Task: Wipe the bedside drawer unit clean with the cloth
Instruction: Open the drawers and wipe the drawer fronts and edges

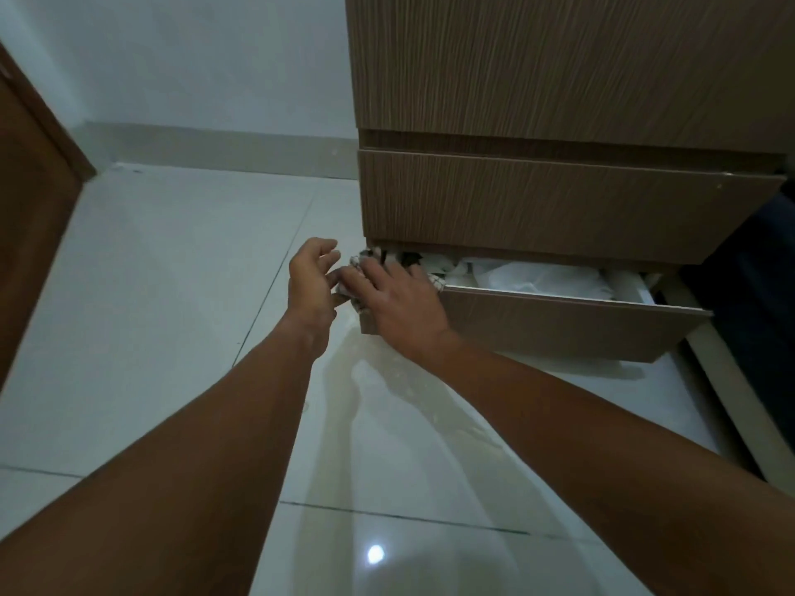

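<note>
Right hand [395,303] is flat w/ fingers spread, pressing the cloth [355,263] onto the left corner of the pulled-out bottom drawer [559,324]. Left hand [309,281] is loose and half-curled just beside it, looks like it's only touching the cloth's edge, not gripping. Cloth's soft, light and bunchy, so imo keep the palm on the bulk of it. The drawer unit [559,79] is stiff laminate, prob fine w/ firm pressure, tho the open drawer might slide back.

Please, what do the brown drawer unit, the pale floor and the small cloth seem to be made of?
Brown drawer unit: probably wood-grain laminate board, matte; fine regular streaks. Pale glossy floor: likely glazed tiles; grout lines, lamp reflection. Small checked cloth: woven fabric, soft and crumpled; fibre unclear.
</note>
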A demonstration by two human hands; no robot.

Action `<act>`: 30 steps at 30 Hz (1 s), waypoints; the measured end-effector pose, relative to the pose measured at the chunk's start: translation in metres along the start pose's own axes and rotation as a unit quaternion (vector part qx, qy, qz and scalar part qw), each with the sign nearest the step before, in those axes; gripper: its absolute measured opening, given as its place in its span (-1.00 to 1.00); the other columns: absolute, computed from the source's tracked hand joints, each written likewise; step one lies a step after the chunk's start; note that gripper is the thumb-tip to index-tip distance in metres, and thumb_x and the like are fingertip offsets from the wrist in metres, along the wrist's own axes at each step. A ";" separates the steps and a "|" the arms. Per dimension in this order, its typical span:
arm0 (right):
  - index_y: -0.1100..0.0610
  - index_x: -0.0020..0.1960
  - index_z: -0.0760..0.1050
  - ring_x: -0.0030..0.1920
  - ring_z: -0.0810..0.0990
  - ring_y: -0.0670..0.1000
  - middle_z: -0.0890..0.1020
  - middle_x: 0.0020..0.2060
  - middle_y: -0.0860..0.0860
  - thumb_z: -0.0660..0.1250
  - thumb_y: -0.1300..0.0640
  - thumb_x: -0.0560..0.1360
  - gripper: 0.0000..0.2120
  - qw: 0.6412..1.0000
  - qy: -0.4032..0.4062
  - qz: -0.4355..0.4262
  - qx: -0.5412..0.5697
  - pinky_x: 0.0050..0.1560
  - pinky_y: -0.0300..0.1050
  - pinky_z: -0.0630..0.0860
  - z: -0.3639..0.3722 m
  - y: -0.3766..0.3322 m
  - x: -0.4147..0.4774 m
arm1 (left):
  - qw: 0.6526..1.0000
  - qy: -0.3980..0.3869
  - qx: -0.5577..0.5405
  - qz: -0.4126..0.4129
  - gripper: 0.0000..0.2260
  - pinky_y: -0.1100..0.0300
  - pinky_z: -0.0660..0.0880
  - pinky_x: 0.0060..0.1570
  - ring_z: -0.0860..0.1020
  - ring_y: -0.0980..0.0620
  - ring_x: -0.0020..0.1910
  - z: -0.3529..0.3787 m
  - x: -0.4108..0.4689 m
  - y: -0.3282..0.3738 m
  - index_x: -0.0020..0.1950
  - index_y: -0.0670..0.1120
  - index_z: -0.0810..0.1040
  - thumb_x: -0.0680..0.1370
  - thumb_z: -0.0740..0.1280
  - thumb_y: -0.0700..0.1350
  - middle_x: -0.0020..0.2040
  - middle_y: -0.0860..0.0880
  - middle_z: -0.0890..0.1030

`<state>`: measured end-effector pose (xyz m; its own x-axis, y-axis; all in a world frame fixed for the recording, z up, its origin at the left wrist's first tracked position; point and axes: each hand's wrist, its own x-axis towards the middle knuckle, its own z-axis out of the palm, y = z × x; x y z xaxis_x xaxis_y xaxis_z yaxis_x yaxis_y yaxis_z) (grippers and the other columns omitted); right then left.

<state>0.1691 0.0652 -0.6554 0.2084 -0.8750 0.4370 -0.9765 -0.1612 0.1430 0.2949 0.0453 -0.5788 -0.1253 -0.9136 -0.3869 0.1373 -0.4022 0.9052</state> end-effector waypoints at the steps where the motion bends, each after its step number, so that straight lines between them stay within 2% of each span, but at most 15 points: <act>1: 0.05 0.35 0.44 0.06 0.55 0.14 0.54 0.23 0.04 0.23 0.19 0.52 -0.60 1.000 0.001 -0.023 -0.001 -0.04 0.09 0.39 0.002 -0.004 0.004 | 1.000 -0.001 -0.001 -0.004 -0.58 0.17 0.37 -0.17 0.58 -0.06 0.19 -0.001 0.000 0.000 0.34 -0.08 0.52 0.58 0.17 0.09 0.33 -0.04 0.55; 4: 0.11 0.29 0.51 0.30 0.47 0.17 0.53 0.27 0.08 0.14 0.21 0.48 -0.59 0.991 -0.034 -0.129 -0.029 0.18 0.16 0.39 0.006 -0.011 0.014 | 1.000 0.008 0.011 0.001 -0.61 0.26 0.34 -0.23 0.57 0.06 0.08 -0.003 -0.003 -0.005 0.21 -0.08 0.55 0.61 0.14 0.15 0.14 0.03 0.58; 6: 0.09 0.32 0.51 0.49 0.29 0.17 0.48 0.38 0.09 0.07 0.15 0.51 -0.55 0.975 -0.078 -0.176 -0.114 0.44 0.21 0.20 0.009 -0.013 0.013 | 0.999 0.016 0.044 0.011 -0.59 0.27 0.35 -0.06 0.53 0.12 0.00 -0.006 -0.002 -0.010 0.15 -0.07 0.56 0.60 0.14 0.21 0.06 0.05 0.60; 7: 0.09 0.34 0.51 0.54 0.23 0.17 0.46 0.41 0.09 0.03 0.13 0.52 -0.54 0.965 -0.094 -0.192 -0.150 0.52 0.20 0.09 0.012 -0.013 0.010 | 0.998 0.013 0.059 0.018 -0.58 0.22 0.32 0.06 0.51 0.13 0.01 -0.007 0.000 -0.012 0.21 -0.05 0.54 0.60 0.14 0.23 0.11 0.05 0.59; 10: 0.14 0.30 0.57 0.53 0.28 0.17 0.51 0.40 0.10 0.01 0.13 0.56 -0.53 0.942 -0.131 -0.237 -0.197 0.59 0.15 -0.04 0.020 -0.007 -0.010 | 0.991 -0.013 0.121 0.063 -0.60 0.08 0.22 0.17 0.44 0.10 0.14 -0.005 0.001 -0.012 0.38 0.12 0.44 0.62 0.10 0.24 0.26 0.01 0.57; 12: 0.12 0.33 0.57 0.52 0.31 0.14 0.51 0.40 0.08 0.04 0.12 0.57 -0.54 0.931 -0.133 -0.266 -0.210 0.58 0.12 -0.06 0.025 0.003 -0.023 | 0.980 -0.035 0.174 0.085 -0.58 0.04 0.27 0.19 0.45 0.07 0.17 -0.002 0.001 -0.013 0.33 0.18 0.48 0.58 0.11 0.32 0.27 0.00 0.60; 15: 0.07 0.34 0.57 0.52 0.32 0.06 0.54 0.39 -0.01 0.08 0.10 0.54 -0.55 0.916 -0.161 -0.298 -0.216 0.56 0.08 -0.05 0.025 0.017 -0.032 | 0.953 -0.041 0.280 0.104 -0.37 -0.02 0.41 0.18 0.55 -0.05 0.13 0.003 -0.001 -0.017 0.15 0.07 0.65 0.43 0.08 0.46 0.12 0.01 0.65; 17: 0.08 0.33 0.58 0.52 0.33 0.05 0.56 0.37 -0.01 0.11 0.08 0.53 -0.55 0.905 -0.199 -0.306 -0.218 0.56 0.08 -0.07 0.024 0.028 -0.042 | 0.907 -0.031 0.394 0.146 -0.31 -0.06 0.45 0.15 0.59 -0.11 0.08 0.007 -0.004 -0.021 0.02 -0.01 0.66 0.41 0.02 0.49 0.03 -0.02 0.67; 18: 0.09 0.33 0.58 0.52 0.32 0.04 0.56 0.37 0.00 0.11 0.08 0.53 -0.55 0.902 -0.216 -0.306 -0.215 0.56 0.08 -0.07 0.024 0.036 -0.050 | 0.876 -0.030 0.450 0.172 -0.29 -0.09 0.42 0.20 0.57 -0.14 0.15 0.009 -0.005 -0.024 0.08 -0.01 0.65 0.44 -0.01 0.49 0.10 -0.05 0.66; 20: 0.09 0.31 0.60 0.52 0.33 0.02 0.56 0.37 0.02 0.21 0.06 0.53 -0.59 0.897 -0.241 -0.302 -0.214 0.57 0.07 -0.03 0.023 0.059 -0.070 | 0.806 -0.038 0.551 0.214 -0.32 -0.16 0.26 0.38 0.39 -0.16 0.43 0.013 -0.008 -0.027 0.32 0.03 0.56 0.53 -0.04 0.43 0.38 -0.06 0.54; 22: 0.09 0.27 0.63 0.51 0.34 0.00 0.56 0.37 0.02 0.31 0.03 0.50 -0.62 0.894 -0.255 -0.287 -0.231 0.57 0.06 -0.04 0.010 0.082 -0.088 | 0.750 -0.053 0.618 0.228 -0.39 -0.20 0.13 0.46 0.26 -0.15 0.53 0.017 -0.009 -0.026 0.42 0.02 0.48 0.59 -0.01 0.36 0.48 -0.05 0.44; 25: 0.22 0.44 0.45 0.61 0.06 0.07 0.36 0.52 0.09 0.17 0.13 0.62 -0.58 0.861 -0.295 -0.273 -0.311 0.53 0.10 -0.28 -0.005 0.124 -0.125 | 0.699 -0.033 0.674 0.237 -0.54 -0.14 0.32 0.37 0.46 -0.17 0.32 0.029 -0.011 -0.023 0.37 -0.04 0.48 0.55 0.26 0.16 0.30 -0.12 0.57; 27: 0.25 0.44 0.42 0.61 0.04 0.12 0.37 0.51 0.12 0.15 0.15 0.64 -0.59 0.843 -0.340 -0.256 -0.327 0.57 0.16 -0.14 -0.024 0.150 -0.149 | 0.663 -0.005 0.706 0.247 -0.56 -0.07 0.43 0.22 0.52 -0.16 0.19 0.038 -0.013 -0.026 0.34 -0.08 0.47 0.49 0.37 0.02 0.18 -0.15 0.61; 29: 0.25 0.37 0.50 0.55 0.16 0.16 0.47 0.43 0.12 0.18 0.15 0.62 -0.63 0.848 -0.364 -0.203 -0.327 0.51 0.17 0.12 -0.044 0.175 -0.175 | 0.636 0.019 0.733 0.241 -0.52 -0.05 0.44 0.15 0.52 -0.15 0.17 0.048 -0.014 -0.029 0.37 -0.09 0.45 0.47 0.40 -0.04 0.15 -0.16 0.62; 30: 0.24 0.35 0.52 0.52 0.20 0.16 0.50 0.40 0.11 0.18 0.15 0.62 -0.64 0.848 -0.382 -0.169 -0.327 0.46 0.16 0.18 -0.054 0.185 -0.187 | 0.622 0.027 0.744 0.241 -0.52 -0.05 0.44 0.15 0.51 -0.15 0.18 0.052 -0.014 -0.030 0.37 -0.09 0.45 0.47 0.39 -0.03 0.14 -0.16 0.62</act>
<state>-0.0482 0.2240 -0.6627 0.1310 -0.9100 -0.3934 -0.5769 -0.3926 0.7163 0.2410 0.0737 -0.5916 -0.3831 -0.9234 0.0246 -0.9213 0.3839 0.0625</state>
